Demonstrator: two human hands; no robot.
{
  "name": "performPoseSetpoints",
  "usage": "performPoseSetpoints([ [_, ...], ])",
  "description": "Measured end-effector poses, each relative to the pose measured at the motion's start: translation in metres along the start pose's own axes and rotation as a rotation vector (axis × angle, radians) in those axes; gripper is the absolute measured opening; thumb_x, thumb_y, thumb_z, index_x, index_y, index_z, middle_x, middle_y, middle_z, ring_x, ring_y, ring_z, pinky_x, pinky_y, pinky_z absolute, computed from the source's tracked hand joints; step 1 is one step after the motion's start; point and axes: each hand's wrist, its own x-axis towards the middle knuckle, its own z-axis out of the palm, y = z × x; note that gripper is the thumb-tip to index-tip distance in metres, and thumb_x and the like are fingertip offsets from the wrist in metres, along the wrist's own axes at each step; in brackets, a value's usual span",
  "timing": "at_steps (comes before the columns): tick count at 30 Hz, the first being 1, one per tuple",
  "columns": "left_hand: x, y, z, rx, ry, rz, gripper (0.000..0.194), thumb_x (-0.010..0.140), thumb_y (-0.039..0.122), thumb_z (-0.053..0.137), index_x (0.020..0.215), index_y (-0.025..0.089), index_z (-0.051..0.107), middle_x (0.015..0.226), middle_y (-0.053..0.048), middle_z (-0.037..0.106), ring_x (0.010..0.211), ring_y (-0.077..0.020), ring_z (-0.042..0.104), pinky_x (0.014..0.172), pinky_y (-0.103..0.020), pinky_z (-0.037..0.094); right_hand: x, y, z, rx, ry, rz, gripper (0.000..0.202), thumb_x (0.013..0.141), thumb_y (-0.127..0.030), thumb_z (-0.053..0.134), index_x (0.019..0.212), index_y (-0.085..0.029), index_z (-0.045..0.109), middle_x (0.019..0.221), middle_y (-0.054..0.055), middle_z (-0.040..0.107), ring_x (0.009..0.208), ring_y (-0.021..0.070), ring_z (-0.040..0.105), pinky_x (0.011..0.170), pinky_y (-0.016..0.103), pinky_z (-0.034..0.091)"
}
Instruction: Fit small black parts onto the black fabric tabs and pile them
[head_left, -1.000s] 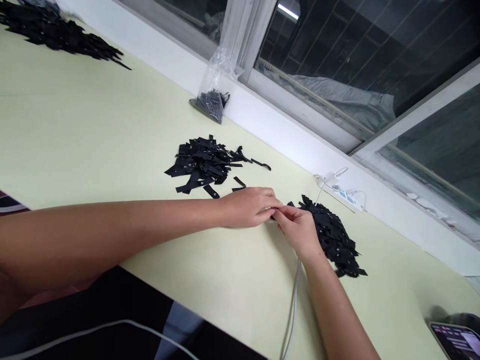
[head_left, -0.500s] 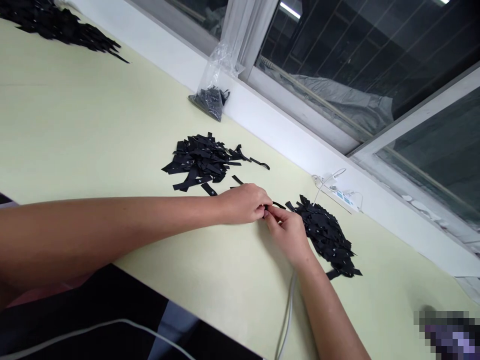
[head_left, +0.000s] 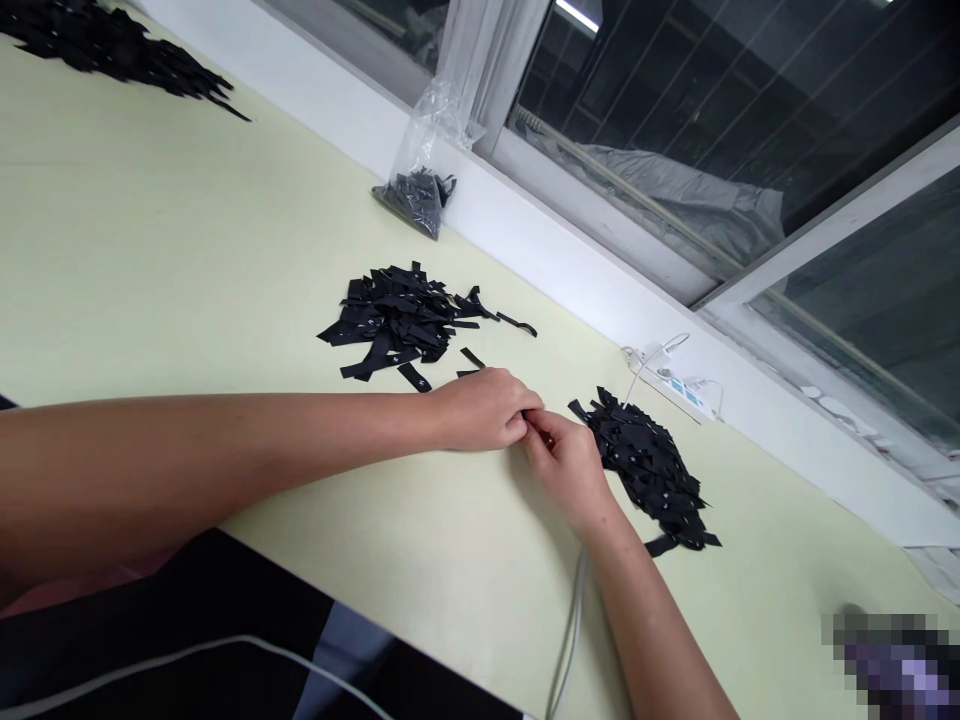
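My left hand (head_left: pixel 487 408) and my right hand (head_left: pixel 566 455) meet fingertip to fingertip above the table. Between them is a small black ribbon strip (head_left: pixel 524 416), mostly hidden by the closed fingers of both hands. Behind my left wrist lies a loose pile of black ribbon strips (head_left: pixel 401 315), some with small white marks. To the right of my right hand is a second heap of black strips (head_left: pixel 649 465). A few single strips (head_left: pixel 472 357) lie just beyond my left hand.
A clear plastic bag (head_left: pixel 420 185) holding black pieces leans by the window ledge. A white power strip (head_left: pixel 679 390) with cables lies along the wall. Another black pile (head_left: pixel 112 45) is at the far left. A grey cable (head_left: pixel 574 620) runs over the table's (head_left: pixel 450 560) front edge.
The black strip's end that stuck out past my right fingers no longer shows. My right hand has shifted slightly left, its fingers still against my left hand's.
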Motion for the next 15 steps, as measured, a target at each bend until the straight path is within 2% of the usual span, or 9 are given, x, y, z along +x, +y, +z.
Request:
performPoseSetpoints([
  [5, 0.0008, 0.0008, -0.0007, -0.014, -0.022, -0.006, 0.022, 0.081, 0.01, 0.048, 0.072, 0.016, 0.068, 0.073, -0.003, 0.071, 0.066, -0.0149, 0.06, 0.06, -0.028, 0.039, 0.0002, 0.0005, 0.002, 0.033, 0.023, -0.001, 0.022, 0.089, -0.025, 0.048, 0.07, -0.018, 0.058, 0.064, -0.001, 0.056, 0.059, 0.012, 0.043, 0.056, 0.026, 0.028],
  [15, 0.0031, -0.0016, 0.0023, -0.044, -0.004, -0.002, 0.023, 0.08, 0.009, 0.049, 0.068, 0.016, 0.067, 0.07, -0.002, 0.071, 0.064, -0.0137, 0.059, 0.06, -0.027, 0.038, -0.0006, 0.0004, 0.0094, 0.079, 0.09, 0.054, 0.021, 0.085, -0.025, 0.051, 0.066, -0.018, 0.057, 0.059, -0.002, 0.052, 0.057, 0.0118, 0.04, 0.055, 0.026, 0.028],
])
